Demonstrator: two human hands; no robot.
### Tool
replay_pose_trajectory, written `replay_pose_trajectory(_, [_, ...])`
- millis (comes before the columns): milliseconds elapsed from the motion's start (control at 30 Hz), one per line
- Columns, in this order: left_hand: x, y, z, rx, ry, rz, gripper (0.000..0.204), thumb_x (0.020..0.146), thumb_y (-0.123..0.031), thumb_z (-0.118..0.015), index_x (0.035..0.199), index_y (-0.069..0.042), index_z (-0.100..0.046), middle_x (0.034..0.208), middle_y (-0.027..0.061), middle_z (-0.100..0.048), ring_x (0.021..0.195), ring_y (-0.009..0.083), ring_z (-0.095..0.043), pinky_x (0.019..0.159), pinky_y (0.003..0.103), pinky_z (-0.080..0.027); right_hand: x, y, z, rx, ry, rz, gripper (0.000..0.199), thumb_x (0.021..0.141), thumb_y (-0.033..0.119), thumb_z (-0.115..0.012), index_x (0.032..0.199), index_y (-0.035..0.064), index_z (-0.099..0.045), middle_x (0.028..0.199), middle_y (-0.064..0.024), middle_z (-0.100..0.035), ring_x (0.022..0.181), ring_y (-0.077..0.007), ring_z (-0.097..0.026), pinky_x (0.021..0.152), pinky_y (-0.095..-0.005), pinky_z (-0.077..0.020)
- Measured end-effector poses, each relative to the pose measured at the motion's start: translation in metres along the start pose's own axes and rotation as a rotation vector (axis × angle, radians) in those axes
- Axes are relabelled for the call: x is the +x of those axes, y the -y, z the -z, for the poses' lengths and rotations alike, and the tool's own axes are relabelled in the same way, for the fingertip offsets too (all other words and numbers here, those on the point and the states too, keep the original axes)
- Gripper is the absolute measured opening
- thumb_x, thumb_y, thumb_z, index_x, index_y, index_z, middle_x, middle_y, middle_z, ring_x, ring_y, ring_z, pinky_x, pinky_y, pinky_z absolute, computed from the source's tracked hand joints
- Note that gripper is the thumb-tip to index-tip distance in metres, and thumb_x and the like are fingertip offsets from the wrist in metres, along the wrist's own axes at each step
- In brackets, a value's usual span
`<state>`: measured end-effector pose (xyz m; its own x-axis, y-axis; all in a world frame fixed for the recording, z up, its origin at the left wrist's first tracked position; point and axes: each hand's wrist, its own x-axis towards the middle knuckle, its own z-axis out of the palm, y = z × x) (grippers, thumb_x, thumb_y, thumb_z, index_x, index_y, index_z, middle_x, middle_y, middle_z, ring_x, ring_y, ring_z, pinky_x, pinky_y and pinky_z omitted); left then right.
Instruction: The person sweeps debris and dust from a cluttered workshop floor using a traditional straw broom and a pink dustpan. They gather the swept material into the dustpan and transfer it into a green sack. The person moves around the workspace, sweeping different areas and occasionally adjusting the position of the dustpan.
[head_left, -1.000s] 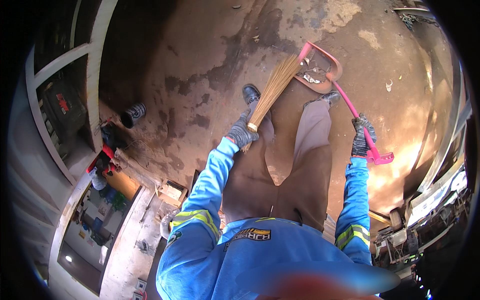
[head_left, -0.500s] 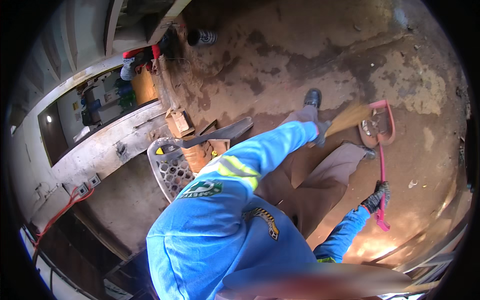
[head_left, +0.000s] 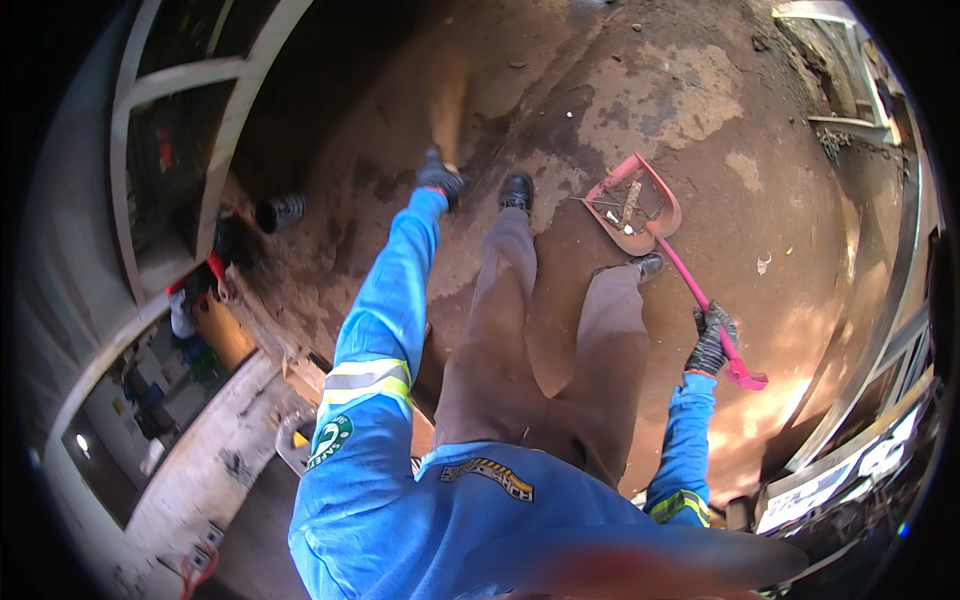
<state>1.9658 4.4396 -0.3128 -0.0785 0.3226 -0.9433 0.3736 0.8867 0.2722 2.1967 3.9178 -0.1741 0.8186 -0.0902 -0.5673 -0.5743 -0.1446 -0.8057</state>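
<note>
My left hand [head_left: 440, 180], in a dark glove, is shut on the handle of a straw broom [head_left: 450, 112], whose blurred bristles point away over the dirt floor, left of my shoe [head_left: 517, 190]. The gloved right hand [head_left: 712, 340] grips the long pink handle of a pink dustpan [head_left: 635, 205]. The pan rests on the floor ahead of my right shoe [head_left: 648, 266] and holds some bits of debris. I wear a blue jacket with reflective bands and brown trousers.
A grey metal frame [head_left: 215, 150] stands at the left, with a dark cylindrical object [head_left: 280, 212] at its foot. A concrete ledge [head_left: 200, 470] runs at the lower left. A white scrap [head_left: 763, 264] lies right of the pan. Metal framing [head_left: 880, 300] lines the right.
The broom has swung from beside the dustpan out to the left and forward. My view has turned back after a swing to the right. The right hand still holds the pan's handle.
</note>
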Motion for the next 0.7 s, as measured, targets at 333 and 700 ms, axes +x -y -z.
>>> replay_pose_trajectory(333, [0.055,-0.023,-0.051,1.298,0.133,-0.42,0.045,0.083,-0.047,-0.05,0.103,-0.008,-0.053,0.082,0.0112,-0.057,0.072,0.0247,-0.054,0.068,0.034,-0.046,-0.029,0.002,-0.076,-0.069,-0.132,0.002,0.019,0.079,0.008,-0.059,0.088,-0.0092,-0.06,0.078,-0.0097,-0.056,0.067,-0.017,-0.058,0.063,-0.0285,-0.0543])
replay_pose_trajectory(700, [-0.142,0.028,-0.024,1.288,0.52,-0.615,0.092,0.06,-0.016,-0.067,0.136,-0.008,-0.016,0.109,0.025,-0.051,0.102,0.0361,-0.052,0.084,0.037,-0.044,-0.031,0.001,-0.113,-0.721,0.021,0.273,0.014,0.079,0.008,-0.058,0.086,-0.0031,-0.062,0.079,-0.0071,-0.061,0.076,-0.0157,-0.059,0.067,-0.0289,-0.0503])
